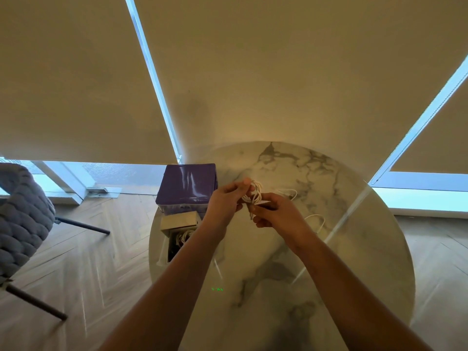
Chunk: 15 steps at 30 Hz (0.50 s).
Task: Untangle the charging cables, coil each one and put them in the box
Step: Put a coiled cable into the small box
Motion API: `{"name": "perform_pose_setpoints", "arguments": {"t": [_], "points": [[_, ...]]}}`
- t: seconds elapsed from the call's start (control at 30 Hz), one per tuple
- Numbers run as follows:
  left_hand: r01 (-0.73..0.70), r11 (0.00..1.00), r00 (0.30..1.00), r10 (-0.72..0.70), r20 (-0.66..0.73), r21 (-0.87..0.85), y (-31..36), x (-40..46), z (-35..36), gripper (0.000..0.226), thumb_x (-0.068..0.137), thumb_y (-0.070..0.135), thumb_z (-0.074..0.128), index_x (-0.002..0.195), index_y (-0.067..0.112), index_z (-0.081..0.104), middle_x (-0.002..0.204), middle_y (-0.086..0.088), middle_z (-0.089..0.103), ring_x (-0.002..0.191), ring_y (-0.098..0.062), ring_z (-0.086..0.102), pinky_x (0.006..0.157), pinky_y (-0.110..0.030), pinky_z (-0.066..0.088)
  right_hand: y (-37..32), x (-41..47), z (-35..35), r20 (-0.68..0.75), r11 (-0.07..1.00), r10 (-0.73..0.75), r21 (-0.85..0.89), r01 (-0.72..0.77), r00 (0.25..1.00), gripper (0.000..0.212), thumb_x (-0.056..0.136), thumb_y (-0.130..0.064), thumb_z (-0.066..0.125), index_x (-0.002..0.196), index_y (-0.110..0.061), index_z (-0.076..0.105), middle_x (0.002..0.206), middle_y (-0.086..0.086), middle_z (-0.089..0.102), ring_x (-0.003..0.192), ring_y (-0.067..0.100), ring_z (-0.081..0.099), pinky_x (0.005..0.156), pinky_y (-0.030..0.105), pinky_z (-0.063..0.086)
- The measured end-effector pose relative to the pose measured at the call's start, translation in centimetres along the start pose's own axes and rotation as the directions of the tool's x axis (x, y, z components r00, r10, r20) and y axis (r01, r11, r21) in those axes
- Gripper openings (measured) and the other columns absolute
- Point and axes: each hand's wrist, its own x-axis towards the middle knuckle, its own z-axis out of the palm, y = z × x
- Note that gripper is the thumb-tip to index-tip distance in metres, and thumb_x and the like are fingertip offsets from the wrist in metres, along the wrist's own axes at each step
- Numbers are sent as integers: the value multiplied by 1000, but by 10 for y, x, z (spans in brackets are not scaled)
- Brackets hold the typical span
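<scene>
1. The left hand (224, 198) is raised above the table (354, 249), its fingers curled round a small coil (253, 192) of white cable, thumb tip up at the top of the loops.
2. The right hand (276, 215) is just beside it, fingers bent and pinching the lower part of the same coil — a short dark plug end hangs down between the two hands.
3. The coil is held in the air over the middle of the round marble table, touching both hands and not the tabletop.
4. A loose cable (316, 220) lies on the table to the right of the right hand, curving in a thin white loop; another strand shows just beyond the hands, near the coil.
5. The box (177, 224) sits at the table's left edge with its flap up, partly hidden by the left forearm. White cable (183, 236) lies inside it — how many coils, I cannot tell.
6. A purple case (187, 187) stands behind the box, touching or nearly touching it, also at the left edge.
7. A grey chair (20, 219) with dark legs is on the wood floor, well apart from the table on the left.
8. Beige blinds (76, 84) cover the windows behind the table.
</scene>
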Motion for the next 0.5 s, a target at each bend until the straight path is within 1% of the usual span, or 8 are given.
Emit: {"name": "perform_pose_setpoints", "arguments": {"t": [0.1, 0.2, 0.27, 0.33, 0.43, 0.5], "points": [[-13, 1000, 999, 12, -35, -27, -2, 0, -1, 21, 89, 37, 63, 83, 20, 73, 94, -4, 73, 96, -18, 67, 84, -27, 54, 2, 0, 5, -9, 999, -5, -46, 4, 1000, 24, 84, -12, 72, 107, -8, 64, 86, 12, 70, 70, 15, 63, 63, 22, 52], [-11, 999, 998, 8, -64, -53, -5, 0, -2, 18, 88, 33, 64, 73, 25, 70, 88, -1, 72, 92, -19, 68, 78, -27, 56, 7, 0, 9, -42, 977, -67, -203, 57, 997, 17, 82, -16, 75, 94, -16, 63, 80, 6, 72, 65, 12, 61, 62, 24, 51], [8, 998, 996, -13, -83, -62, -9, -1, -4, 18, 89, 33, 64, 73, 25, 70, 88, -3, 72, 88, -19, 69, 72, -26, 56, 12, 0, 13, -88, 941, -125, -327, 90, 988, 16, 80, -24, 76, 88, -21, 62, 78, -2, 70, 67, 12, 62, 64, 27, 50], [45, 997, 994, -51, -100, -65, -15, 0, -6, 19, 89, 36, 63, 78, 21, 71, 89, -7, 72, 87, -21, 70, 70, -28, 57, 17, -2, 17, -129, 903, -181, -415, 113, 975, 17, 80, -30, 76, 86, -23, 62, 80, -7, 68, 70, 12, 60, 61, 24, 47], [113, 991, 986, -121, -114, -77, -23, 1, -11, 23, 90, 36, 62, 83, 17, 71, 93, -11, 71, 87, -23, 69, 72, -31, 58, 22, -6, 24, -127, 821, -282, -545, 170, 951, 14, 82, -28, 74, 89, -22, 63, 83, -10, 64, 66, 6, 55, 54, 11, 38], [140, 987, 981, -149, -124, -80, -28, 1, -15, 24, 91, 38, 61, 83, 17, 70, 95, -12, 71, 89, -24, 69, 72, -31, 58, 26, -6, 27, -89, 773, -343, -592, 227, 935, 12, 83, -25, 72, 89, -23, 62, 84, -10, 63, 65, 6, 54, 52, 11, 36]]}}
